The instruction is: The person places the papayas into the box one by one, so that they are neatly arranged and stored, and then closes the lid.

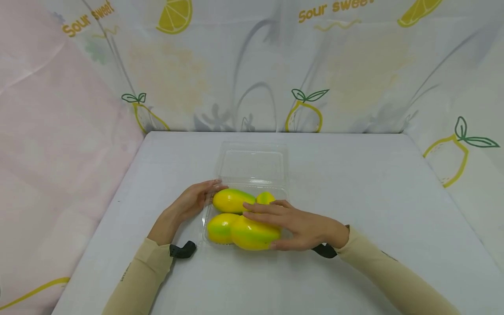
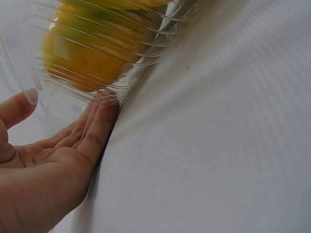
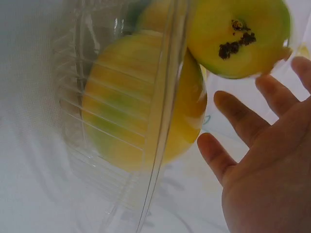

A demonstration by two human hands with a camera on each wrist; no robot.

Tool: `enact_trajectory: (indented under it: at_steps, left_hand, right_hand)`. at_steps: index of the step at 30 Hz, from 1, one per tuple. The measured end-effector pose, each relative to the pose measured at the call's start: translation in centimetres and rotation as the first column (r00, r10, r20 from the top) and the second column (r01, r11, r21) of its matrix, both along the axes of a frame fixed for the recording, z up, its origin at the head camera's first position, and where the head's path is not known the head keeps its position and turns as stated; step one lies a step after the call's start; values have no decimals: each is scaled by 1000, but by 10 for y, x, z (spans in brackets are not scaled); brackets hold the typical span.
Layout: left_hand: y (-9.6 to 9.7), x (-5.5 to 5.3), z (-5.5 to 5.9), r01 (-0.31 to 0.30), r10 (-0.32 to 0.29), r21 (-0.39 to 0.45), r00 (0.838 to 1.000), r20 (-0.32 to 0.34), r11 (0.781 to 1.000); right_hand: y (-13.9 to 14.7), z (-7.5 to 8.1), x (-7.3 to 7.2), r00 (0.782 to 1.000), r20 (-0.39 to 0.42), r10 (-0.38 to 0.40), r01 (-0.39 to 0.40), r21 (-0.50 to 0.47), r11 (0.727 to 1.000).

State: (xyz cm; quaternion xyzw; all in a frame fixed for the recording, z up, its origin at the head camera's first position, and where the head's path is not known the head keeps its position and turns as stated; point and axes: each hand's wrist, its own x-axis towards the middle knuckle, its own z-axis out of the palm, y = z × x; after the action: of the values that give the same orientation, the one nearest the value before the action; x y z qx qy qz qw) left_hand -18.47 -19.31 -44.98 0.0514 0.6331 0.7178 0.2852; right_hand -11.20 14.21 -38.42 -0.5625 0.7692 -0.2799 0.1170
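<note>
Several yellow-green mangoes lie in a clear plastic clamshell box [image 1: 205, 229], whose lid [image 1: 252, 165] is folded back on the far side. My left hand [image 1: 193, 200] is beside the box's left wall; its nearly straight fingers touch the ribbed side low down, with the thumb near the rim in the left wrist view. My right hand [image 1: 301, 225] reaches over the right side, spread fingers lying across the front right mango [image 1: 253, 234], which sits raised against the front left mango [image 1: 219, 228]. Behind are the back left mango [image 1: 233, 201] and a partly covered mango [image 1: 265, 197].
A white table [image 1: 354, 175] carries the box near its middle. Lemon-printed cloth [image 1: 244, 65] hangs behind the table and along its sides. Dark wrist straps [image 1: 183, 250] show at both sleeve cuffs.
</note>
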Motion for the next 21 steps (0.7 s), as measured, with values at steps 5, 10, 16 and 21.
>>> enact_trajectory:
  at_steps: [5,10,16,21]
  left_hand:
    - [1,0,1,-4,4,11,1000,8,1000]
    - [2,0,2,-4,4,16,1000,15,1000]
    - [0,0,2,-9,9,5,1000,19,1000]
    - [-1,1,1,-7,8,-33,1000,13,999]
  right_hand:
    - [0,-5,-4,1000,-29,-5,5,6,1000]
    - [5,-9,-12,998,57,-17,17,-1,1000]
    - [4,-14,-17,998,58,16,-14,-35,999]
    - [3,-15,-16,998,46,35,-33,-35,999]
